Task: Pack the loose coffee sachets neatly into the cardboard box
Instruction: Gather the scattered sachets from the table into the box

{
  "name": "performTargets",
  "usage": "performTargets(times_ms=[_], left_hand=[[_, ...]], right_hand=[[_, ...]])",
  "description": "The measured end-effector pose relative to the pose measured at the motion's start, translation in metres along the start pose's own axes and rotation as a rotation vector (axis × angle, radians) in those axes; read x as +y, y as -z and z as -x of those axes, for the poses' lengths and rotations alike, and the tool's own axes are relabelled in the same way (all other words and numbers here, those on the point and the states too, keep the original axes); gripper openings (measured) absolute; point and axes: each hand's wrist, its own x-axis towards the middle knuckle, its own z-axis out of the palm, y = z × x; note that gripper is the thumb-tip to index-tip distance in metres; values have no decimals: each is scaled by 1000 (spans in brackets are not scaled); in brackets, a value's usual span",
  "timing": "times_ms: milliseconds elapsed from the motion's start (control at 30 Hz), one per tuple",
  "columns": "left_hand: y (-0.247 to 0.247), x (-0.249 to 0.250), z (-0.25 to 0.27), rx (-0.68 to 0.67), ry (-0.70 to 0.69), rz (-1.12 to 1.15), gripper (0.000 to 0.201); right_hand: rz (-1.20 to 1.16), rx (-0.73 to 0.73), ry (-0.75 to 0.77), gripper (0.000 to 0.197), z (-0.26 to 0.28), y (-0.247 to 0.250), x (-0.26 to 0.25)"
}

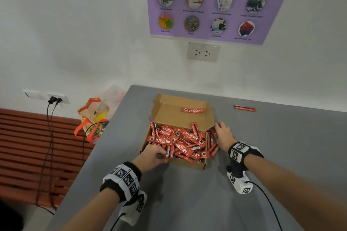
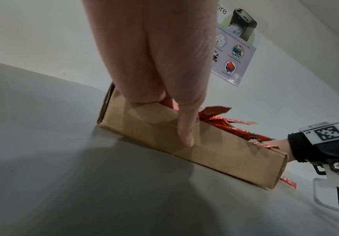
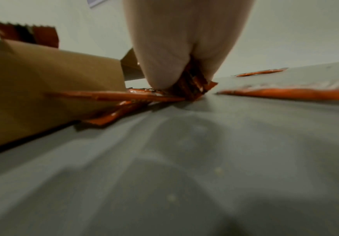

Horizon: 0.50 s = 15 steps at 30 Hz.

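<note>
Your left hand (image 1: 153,154) grips the open brown cardboard box's (image 2: 215,157) near wall; your right hand (image 1: 223,133), beside the box, pinches red coffee sachets (image 3: 193,86).

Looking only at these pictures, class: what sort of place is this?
Probably an office utility or copy room: a paper shredder poster hangs on the wall above a wall socket, and the coffee sachets are being packed on a plain grey table.

Shredder poster (image 1: 216,7), outlet (image 1: 203,52), perhaps bags (image 1: 93,116)
</note>
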Motion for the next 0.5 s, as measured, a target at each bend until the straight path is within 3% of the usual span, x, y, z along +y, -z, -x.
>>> performTargets(times_ms=[167, 300, 400, 500], left_hand=[[1, 1, -1, -6, 2, -10, 15], [1, 0, -3, -24, 24, -10, 13], [0, 0, -5, -25, 34, -7, 14], [0, 3, -4, -17, 39, -9, 17]], right_hand=[[-282, 206, -75, 24, 0, 15, -5], [-373, 373, 97, 22, 16, 38, -26], [-401, 367, 285, 24, 32, 39, -59], [-399, 252, 386, 26, 41, 31, -93]])
